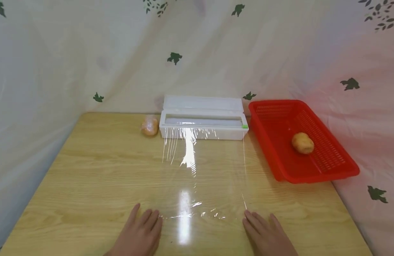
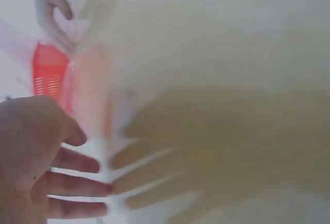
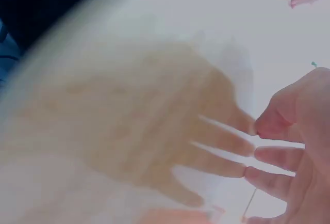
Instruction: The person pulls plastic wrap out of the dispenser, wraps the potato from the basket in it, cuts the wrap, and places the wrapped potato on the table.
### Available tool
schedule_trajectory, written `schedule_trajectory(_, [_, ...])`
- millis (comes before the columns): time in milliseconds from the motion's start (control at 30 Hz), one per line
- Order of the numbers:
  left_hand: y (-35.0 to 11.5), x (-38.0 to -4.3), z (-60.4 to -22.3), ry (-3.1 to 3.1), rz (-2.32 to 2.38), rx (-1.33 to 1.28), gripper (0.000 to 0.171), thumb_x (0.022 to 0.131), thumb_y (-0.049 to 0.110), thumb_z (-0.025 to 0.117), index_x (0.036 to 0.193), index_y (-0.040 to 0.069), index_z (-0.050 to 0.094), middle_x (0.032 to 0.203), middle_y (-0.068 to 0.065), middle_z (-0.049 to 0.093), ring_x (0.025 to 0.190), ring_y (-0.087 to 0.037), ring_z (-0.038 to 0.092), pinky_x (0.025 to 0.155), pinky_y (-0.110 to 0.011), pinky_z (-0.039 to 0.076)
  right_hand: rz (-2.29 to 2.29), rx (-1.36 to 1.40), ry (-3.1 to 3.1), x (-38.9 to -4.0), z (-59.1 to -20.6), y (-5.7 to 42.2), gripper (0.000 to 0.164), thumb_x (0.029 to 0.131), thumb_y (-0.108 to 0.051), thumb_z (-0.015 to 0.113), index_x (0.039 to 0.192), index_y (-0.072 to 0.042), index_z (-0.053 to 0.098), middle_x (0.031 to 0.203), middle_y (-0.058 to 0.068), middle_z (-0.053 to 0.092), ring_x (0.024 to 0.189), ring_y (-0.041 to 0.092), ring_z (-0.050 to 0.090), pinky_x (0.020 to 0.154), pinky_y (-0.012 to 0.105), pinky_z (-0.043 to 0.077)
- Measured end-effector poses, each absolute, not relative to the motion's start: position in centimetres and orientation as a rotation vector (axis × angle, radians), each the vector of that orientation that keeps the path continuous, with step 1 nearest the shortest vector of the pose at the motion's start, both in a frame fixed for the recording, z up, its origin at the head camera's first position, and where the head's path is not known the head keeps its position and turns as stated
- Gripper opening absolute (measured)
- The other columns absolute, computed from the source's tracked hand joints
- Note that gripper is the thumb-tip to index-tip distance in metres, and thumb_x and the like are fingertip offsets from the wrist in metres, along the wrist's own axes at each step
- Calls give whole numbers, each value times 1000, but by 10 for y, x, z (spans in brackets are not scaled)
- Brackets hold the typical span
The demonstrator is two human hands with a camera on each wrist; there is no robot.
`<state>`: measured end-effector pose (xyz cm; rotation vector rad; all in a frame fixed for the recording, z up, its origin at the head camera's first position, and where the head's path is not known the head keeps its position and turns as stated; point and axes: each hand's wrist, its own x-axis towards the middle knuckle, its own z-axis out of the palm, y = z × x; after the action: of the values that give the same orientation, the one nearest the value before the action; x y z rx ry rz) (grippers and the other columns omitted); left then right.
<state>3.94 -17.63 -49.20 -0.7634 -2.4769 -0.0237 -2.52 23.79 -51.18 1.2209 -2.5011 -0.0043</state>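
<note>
Film (image 1: 200, 170), transparent, one sheet, runs across the surface (image 1: 104, 170) from the open white box (image 1: 203, 112) to your left hand (image 1: 140, 229) and right hand (image 1: 267, 231), whose extended fingers rest at its near corners, grasping nothing, presumably so it lies flat.

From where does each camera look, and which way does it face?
Head: on the head, facing forward and down at the clear plastic film and pale wood-grain tabletop; left hand and right hand show.
Left wrist: on that wrist, facing the left palm; the right hand shows.
Right wrist: on that wrist, facing the right palm; part of the left hand shows.
Head and left wrist views share the red rectangular plastic basket.
</note>
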Motion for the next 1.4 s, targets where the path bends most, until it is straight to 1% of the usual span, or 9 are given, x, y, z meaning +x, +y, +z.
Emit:
schedule_trajectory(67, [-174,32,-482,-2520,19,-786,44,101,20,30,87,5,69,85,-8,69,79,-27,64,84,-58,50,52,1206,-2476,-30,-505,231,47,86,-42,55,120,-11,66,127,7,63,119,22,56,95,54,40])
schedule_trajectory(167, [-171,23,-469,-2587,86,-807,24,93,23,51,79,9,63,72,-3,61,69,-23,58,73,-45,51,171,1180,-2546,-35,-494,222,38,74,-18,63,111,-13,67,115,4,63,105,21,61,85,51,49])
schedule_trajectory(333, [-165,15,-456,-2715,170,-809,30,85,33,72,71,13,54,66,1,48,62,-19,51,58,-35,42,233,1119,-2661,-39,-482,214,38,77,-16,76,115,-15,70,109,-2,63,101,17,60,80,42,51])
schedule_trajectory(733, [-183,22,-466,-2789,103,-798,27,83,32,78,98,11,71,91,-2,56,74,-19,55,57,-31,44,245,1056,-2773,-40,-484,212,31,78,-13,79,109,-14,78,110,-6,64,96,13,62,75,37,49])
schedule_trajectory(867, [-193,27,-471,-2879,-201,-731,26,86,25,77,107,11,74,88,3,53,69,-9,50,56,-27,44,376,964,-2838,-43,-484,213,28,78,-9,78,105,-14,79,108,-10,64,95,9,61,75,33,49])
schedule_trajectory(967, [-196,21,-466,-3012,-527,-620,20,92,23,73,107,11,76,87,9,58,69,-2,51,58,-24,48,438,921,-2862,-50,-477,210,19,80,-8,77,97,-16,80,101,-10,65,91,9,62,73,32,49])
schedule_trajectory(1033, [-197,13,-457,-3065,-685,-573,11,95,22,69,94,12,75,80,12,59,65,-1,51,56,-25,48,418,950,-2826,-58,-469,207,13,80,-7,76,89,-16,79,92,-8,65,85,12,64,68,33,49])
schedule_trajectory(1200, [-180,-11,-432,-3020,-604,-668,24,95,20,70,72,18,65,66,11,47,58,-3,42,50,-24,41,327,1088,-2739,-77,-443,188,9,79,-5,74,83,-13,74,84,-4,62,76,17,61,61,34,48])
schedule_trajectory(1400, [-126,-24,-445,-2798,-230,-1018,10,86,16,72,94,10,70,84,0,59,71,-14,53,56,-26,46,300,1492,-2566,-70,-450,136,22,76,-3,68,97,-12,72,91,2,61,77,19,58,63,32,49])
